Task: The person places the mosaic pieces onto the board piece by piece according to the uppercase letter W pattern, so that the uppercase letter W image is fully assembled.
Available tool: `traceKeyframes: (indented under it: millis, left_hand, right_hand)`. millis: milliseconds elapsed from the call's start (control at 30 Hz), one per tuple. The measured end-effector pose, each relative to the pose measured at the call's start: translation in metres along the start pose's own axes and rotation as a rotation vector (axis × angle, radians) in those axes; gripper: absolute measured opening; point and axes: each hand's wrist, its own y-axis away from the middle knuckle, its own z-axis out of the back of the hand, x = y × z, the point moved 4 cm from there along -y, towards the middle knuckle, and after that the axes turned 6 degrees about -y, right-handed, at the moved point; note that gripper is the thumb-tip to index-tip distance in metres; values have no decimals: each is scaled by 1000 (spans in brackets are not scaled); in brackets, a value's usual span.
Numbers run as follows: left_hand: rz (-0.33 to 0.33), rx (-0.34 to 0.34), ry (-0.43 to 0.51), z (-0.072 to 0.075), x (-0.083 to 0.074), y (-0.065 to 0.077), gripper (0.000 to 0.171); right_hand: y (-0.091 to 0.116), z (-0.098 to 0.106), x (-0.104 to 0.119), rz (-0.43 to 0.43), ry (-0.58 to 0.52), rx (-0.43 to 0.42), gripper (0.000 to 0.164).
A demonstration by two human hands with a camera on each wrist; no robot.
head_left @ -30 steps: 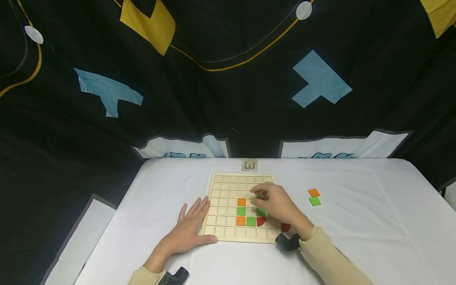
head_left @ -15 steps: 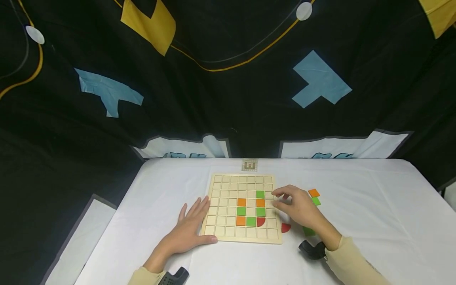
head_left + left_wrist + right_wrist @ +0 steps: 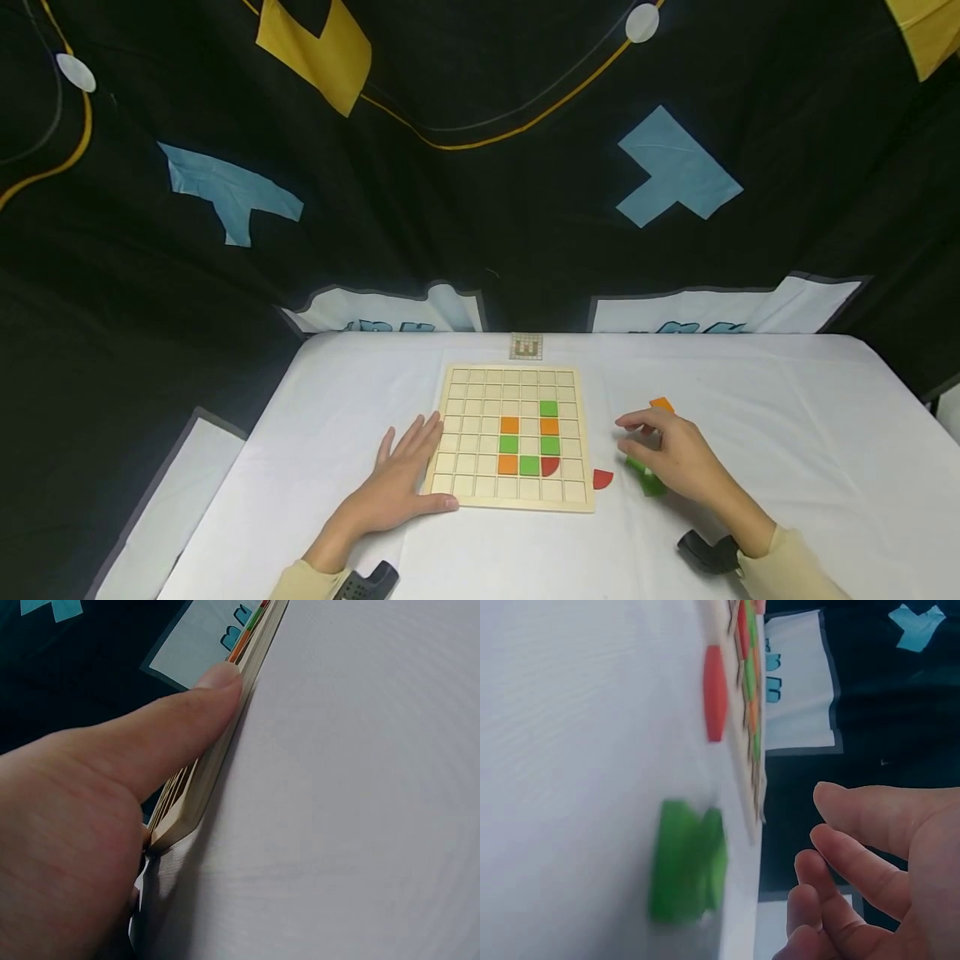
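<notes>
A wooden grid board [image 3: 468, 400] lies on the white table [image 3: 787, 433] and holds green, orange and red tiles. My left hand [image 3: 401, 479] rests flat on the board's left front corner, thumb along its front edge [image 3: 225, 750]. My right hand [image 3: 663, 450] hovers over the table to the right of the board with loosely curled fingers [image 3: 855, 862], holding nothing. Beneath it lie green tiles [image 3: 647, 477] [image 3: 686, 862]. An orange tile [image 3: 662, 404] shows just beyond its fingertips. A red quarter-round piece [image 3: 602, 478] [image 3: 715, 694] lies off the board's right front corner.
A small pattern card [image 3: 526, 346] lies at the table's far edge behind the board. A black cloth with blue and yellow shapes [image 3: 675, 167] hangs behind the table. Dark wrist-camera mounts show by both sleeves [image 3: 705, 552].
My right hand left a green tile on the board's upper right and drew back rightward off the board toward the loose tiles. The left hand stayed put.
</notes>
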Motion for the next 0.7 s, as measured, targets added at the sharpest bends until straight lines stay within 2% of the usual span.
traceKeyframes:
  millis: [100,300,500,700]
  left_hand:
    - [-1,0,-5,0,0,0,115]
    - [1,2,-3,0,0,0,115]
    - [9,3,-3,0,0,0,114]
    - [9,5,-2,0,0,0,114]
  right_hand:
    - [7,3,-6,-1,8,0,26]
    - [16,5,-13,-76,21,16,28]
    - [17,1,-21,-170,58,62,31]
    - [17,0,-23,-214,72,100,31]
